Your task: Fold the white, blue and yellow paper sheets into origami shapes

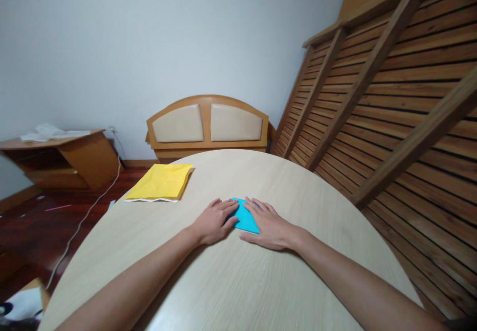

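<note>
A small folded piece of blue paper (244, 217) lies flat on the round pale wood table (276, 177). My left hand (216, 220) rests on its left side, palm down, fingers stretched out over the paper. From the other side my right hand (269, 225) lies flat across the right part, its fingers extended and its thumb on the table just below the lower edge. Blue shows between the two hands; both side edges are covered by them. Neither hand is wrapped round anything.
Yellow sheets (160, 182) with a white underside lie at the table's left edge. Behind the table stands a wooden headboard (206, 102). A slatted wooden frame (357, 82) leans at the right. At the left are a low desk (89, 154) and a cable (80, 229) along the floor.
</note>
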Tool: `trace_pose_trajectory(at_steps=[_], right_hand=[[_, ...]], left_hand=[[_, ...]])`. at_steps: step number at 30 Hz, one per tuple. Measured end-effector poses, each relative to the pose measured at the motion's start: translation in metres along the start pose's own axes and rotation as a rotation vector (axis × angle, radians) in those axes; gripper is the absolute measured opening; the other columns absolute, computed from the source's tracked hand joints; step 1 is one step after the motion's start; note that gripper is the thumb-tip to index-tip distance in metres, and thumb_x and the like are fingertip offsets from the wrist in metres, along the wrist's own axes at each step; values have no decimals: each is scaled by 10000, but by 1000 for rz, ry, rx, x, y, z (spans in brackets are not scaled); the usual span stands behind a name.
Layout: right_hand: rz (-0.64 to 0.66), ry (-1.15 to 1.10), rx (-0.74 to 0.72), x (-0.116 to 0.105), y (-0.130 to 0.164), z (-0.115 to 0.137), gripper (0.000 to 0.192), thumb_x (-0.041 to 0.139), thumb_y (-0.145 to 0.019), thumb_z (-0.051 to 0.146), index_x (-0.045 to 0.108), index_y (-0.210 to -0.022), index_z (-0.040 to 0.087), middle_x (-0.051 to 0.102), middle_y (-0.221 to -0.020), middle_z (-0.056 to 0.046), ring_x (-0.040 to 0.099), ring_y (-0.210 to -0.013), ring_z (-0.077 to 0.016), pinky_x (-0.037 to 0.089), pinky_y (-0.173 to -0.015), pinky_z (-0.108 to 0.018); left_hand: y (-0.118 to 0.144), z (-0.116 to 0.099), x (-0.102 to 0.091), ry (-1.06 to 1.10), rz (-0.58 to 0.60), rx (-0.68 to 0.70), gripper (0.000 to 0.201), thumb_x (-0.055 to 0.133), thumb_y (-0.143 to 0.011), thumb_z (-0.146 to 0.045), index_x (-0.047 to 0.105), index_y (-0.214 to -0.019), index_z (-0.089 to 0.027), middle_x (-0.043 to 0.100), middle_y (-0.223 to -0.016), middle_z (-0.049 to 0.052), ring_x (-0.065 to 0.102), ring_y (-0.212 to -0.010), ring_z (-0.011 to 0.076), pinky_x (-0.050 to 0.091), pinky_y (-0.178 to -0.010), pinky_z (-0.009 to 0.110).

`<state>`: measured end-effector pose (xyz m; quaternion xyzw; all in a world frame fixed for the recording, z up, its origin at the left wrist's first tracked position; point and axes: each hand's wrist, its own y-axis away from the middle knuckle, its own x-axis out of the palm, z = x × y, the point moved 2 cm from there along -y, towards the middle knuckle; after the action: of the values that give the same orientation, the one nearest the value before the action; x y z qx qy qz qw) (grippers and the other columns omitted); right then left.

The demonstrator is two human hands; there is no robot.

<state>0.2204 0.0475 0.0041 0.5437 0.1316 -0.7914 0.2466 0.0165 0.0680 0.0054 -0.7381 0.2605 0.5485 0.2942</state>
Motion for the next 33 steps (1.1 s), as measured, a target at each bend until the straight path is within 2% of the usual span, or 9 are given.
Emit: trace_pose_trajectory(at_steps=[5,8,11,14,18,23,33], right_hand=[[79,-1,-69,-16,16,-7,996,506,-819,768,210,-1574,190,147,-1643,-97,109,-1506,-340,136,-1214,-497],[70,13,-106,-23,23,-8,950,555,-812,736,291,-1554,205,211,-1629,-103,143,-1496,-352,162,-1206,-507],[24,39,-161,-29,26,-8,858,615,-795,694,442,-1485,214,344,-1579,-120,235,-1464,-368,214,-1183,-518],[16,72,-217,-34,27,-8,768,634,-808,644,519,-1431,209,442,-1520,-131,367,-1402,-349,276,-1155,-494],[7,95,-286,-38,28,-6,638,644,-842,550,573,-1379,213,533,-1447,-126,457,-1344,-313,312,-1131,-461],[-28,87,-338,-41,27,-2,498,645,-866,474,631,-1306,241,629,-1337,-94,531,-1263,-292,368,-1077,-443],[-69,54,-356,-34,24,-3,410,614,-911,432,647,-1269,234,677,-1260,-83,605,-1167,-264,418,-1020,-402]], left_hand=[[1,0,-1,-12,8,15,524,395,-1009,-445,442,-1465,-190,418,-1534,112,368,-1427,289,269,-1167,544],[2,-1,-2,-20,-15,75,537,449,-982,-465,489,-1436,-181,436,-1523,124,393,-1401,312,306,-1156,510],[2,-2,-2,-10,-5,117,551,465,-974,-467,486,-1439,-172,441,-1518,134,417,-1378,314,331,-1144,491],[2,-2,-3,2,4,141,579,469,-966,-495,465,-1452,-180,456,-1508,129,429,-1368,314,334,-1139,498],[2,-4,-4,-13,27,140,649,504,-930,-561,463,-1455,-182,452,-1510,131,412,-1382,331,328,-1140,514],[2,-6,-5,-6,35,137,640,543,-910,-533,484,-1443,-183,428,-1525,134,392,-1401,335,322,-1151,507],[4,-2,0,30,9,156,618,520,-925,-541,464,-1452,-222,446,-1518,103,401,-1397,322,323,-1149,505]])
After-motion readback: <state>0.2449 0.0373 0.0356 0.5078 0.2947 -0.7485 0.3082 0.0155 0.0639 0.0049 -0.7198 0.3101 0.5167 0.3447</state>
